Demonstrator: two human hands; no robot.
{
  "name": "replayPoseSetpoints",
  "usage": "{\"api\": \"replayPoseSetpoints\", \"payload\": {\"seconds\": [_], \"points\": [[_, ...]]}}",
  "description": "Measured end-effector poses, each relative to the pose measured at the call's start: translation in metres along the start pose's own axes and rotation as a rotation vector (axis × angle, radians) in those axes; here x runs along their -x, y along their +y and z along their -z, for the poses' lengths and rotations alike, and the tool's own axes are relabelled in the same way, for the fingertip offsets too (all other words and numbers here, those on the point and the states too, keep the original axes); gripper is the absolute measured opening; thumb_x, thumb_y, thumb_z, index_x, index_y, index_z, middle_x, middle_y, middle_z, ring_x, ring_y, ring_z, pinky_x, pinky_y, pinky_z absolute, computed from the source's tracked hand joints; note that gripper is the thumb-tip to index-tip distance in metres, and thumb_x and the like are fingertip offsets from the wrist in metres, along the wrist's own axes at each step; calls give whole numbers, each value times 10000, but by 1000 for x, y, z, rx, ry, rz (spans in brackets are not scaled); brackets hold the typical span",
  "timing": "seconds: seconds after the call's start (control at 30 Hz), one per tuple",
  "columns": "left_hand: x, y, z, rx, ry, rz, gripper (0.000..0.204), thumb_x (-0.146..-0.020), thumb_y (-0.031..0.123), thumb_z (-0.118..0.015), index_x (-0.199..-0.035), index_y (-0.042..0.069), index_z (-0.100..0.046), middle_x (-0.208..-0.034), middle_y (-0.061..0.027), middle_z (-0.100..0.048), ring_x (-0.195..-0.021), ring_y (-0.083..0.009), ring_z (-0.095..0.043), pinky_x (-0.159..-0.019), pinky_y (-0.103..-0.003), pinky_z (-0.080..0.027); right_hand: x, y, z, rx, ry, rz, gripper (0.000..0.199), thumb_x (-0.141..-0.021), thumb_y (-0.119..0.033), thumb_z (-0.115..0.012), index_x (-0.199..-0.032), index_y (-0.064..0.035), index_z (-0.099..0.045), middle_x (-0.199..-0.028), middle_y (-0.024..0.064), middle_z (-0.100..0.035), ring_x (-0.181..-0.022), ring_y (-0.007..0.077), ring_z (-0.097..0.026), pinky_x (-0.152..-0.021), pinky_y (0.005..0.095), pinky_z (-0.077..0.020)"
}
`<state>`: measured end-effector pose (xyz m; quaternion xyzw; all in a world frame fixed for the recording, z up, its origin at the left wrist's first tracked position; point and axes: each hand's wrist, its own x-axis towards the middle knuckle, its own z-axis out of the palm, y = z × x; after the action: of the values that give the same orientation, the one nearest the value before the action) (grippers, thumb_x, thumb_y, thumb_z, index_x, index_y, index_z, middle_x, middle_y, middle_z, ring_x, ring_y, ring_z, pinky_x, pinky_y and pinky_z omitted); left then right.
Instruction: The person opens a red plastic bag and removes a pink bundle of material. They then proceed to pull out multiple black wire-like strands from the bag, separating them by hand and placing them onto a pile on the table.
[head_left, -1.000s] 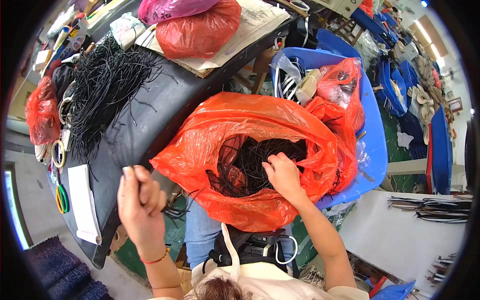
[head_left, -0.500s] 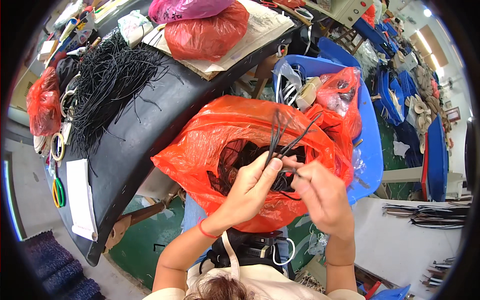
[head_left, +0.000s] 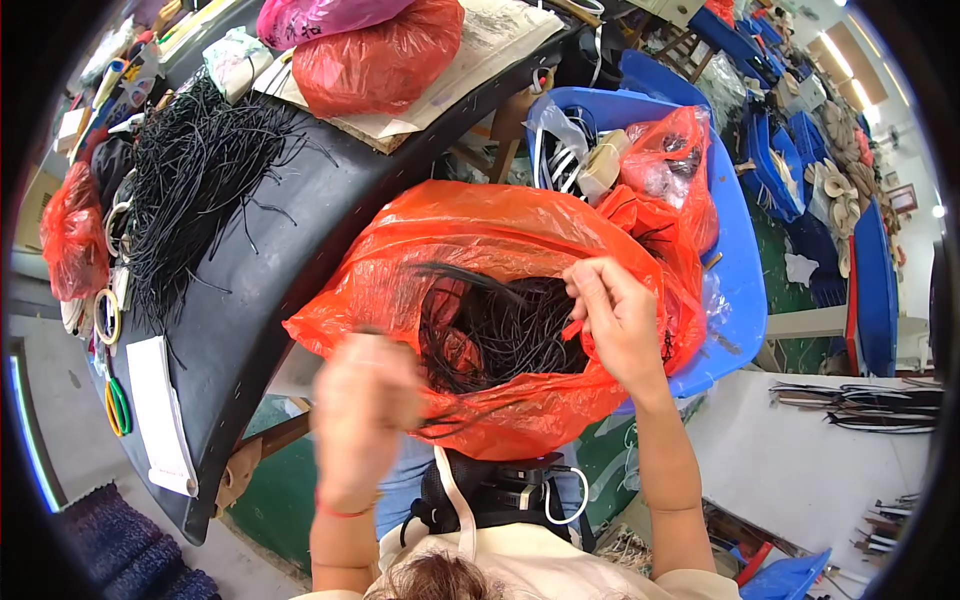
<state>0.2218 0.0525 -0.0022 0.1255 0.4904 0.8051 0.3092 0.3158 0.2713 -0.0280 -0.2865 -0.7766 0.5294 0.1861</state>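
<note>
A large red plastic bag (head_left: 500,215) lies wide open in front of me. Inside it is a tangled heap of thin black cords (head_left: 525,325). My left hand (head_left: 365,420), smeared by motion, is closed at the bag's near left rim. Blurred black strands trail from it across the front of the bag. Over the right side of the opening, my right hand (head_left: 618,325) has its fingers curled together. A bit of red plastic shows beside its fingertips, and what they pinch is hidden.
At left, a black-covered table (head_left: 290,240) bears a pile of black cords (head_left: 200,180), a full red bag (head_left: 380,65), a white pad (head_left: 160,415) and green-orange scissors (head_left: 118,405). A blue tub (head_left: 738,290) stands behind the bag. Black strips (head_left: 860,405) lie on the white surface at right.
My hands have parted. The left swung left and toward me, away from the cords' middle; the right moved slightly up and away. The bunch held upright between them is gone from there.
</note>
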Motion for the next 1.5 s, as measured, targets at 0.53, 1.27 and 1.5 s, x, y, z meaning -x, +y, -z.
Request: {"api": "replayPoseSetpoints", "payload": {"seconds": [0.53,1.27,1.5], "points": [[-3,9,-2,-60,103,34,211,-997,221,-408,-909,56,-505,-659,54,-411,-510,-16,-300,-451,-187,-223,44,10,17,-163,-84,-149,107,-870,-76,-611,-889,29,-614,-757,30,-601,-653,85,-600,-558,214,-487],[-25,49,20,405,209,-366,229,-1015,209,-340,-905,49,-461,-625,40,-277,-445,-15,-196,-338,-178,-199,23,75,-36,797,-140,164,197,-804,-146,-648,-930,4,-630,-825,200,-616,-781,375,-601,-683,403,-504],[-18,35,26,249,304,-239,248,-1007,268,-374,-919,80,-508,-598,70,-298,-443,-5,-201,-372,-177,-174,27,65,-25,329,-30,67,84,-806,-42,-602,-884,-11,-608,-792,155,-608,-732,336,-599,-650,392,-481]]}}
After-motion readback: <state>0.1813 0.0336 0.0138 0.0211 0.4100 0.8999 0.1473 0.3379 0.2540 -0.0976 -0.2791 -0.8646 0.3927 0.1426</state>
